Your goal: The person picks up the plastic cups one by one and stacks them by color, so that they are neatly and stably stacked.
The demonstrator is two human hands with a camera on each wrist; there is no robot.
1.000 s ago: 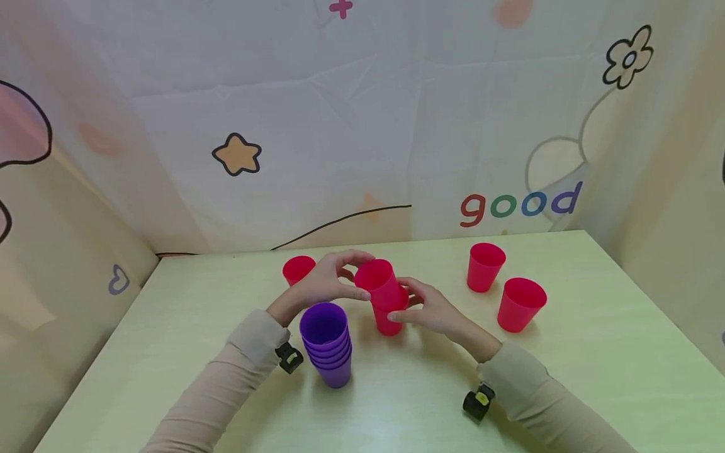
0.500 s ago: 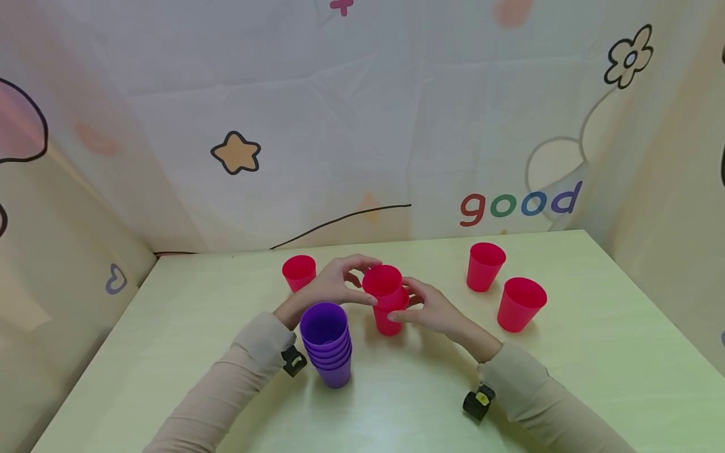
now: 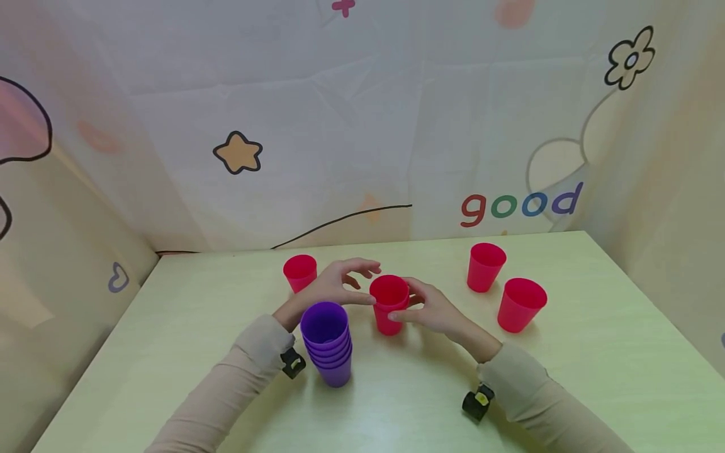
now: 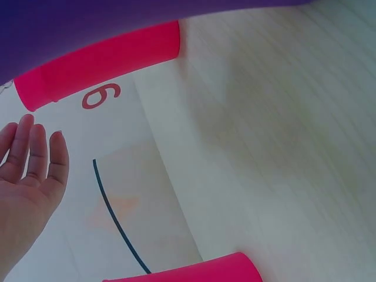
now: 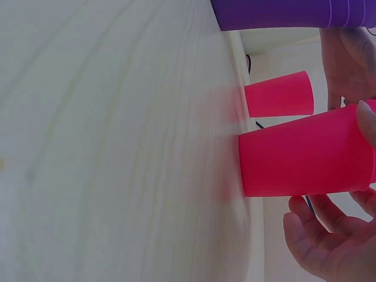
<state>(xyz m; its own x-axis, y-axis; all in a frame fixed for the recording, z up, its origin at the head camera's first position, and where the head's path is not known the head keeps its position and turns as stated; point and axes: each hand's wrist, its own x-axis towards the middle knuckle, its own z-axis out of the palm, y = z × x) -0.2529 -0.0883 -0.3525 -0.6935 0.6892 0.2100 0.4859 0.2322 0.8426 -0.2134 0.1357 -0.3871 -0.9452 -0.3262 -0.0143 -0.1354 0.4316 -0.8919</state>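
Two nested red cups stand upright in the middle of the table, the upper one sunk almost to its rim in the lower. My right hand holds this stack from the right, thumb at the near side and fingers behind. In the right wrist view its fingers curl under the red wall. My left hand hovers to the left with fingers spread and loose, thumb tip right at the upper rim. The left wrist view shows the left palm facing the red stack, holding nothing.
A stack of several purple cups stands just in front of my left wrist. One red cup is behind the left forearm, partly hidden. Two single red cups, a farther one and a nearer one, stand at the right.
The upper red cup has gone down into the lower one. My left fingers have come off it and spread. The right hand has stayed in place on the lower cup.
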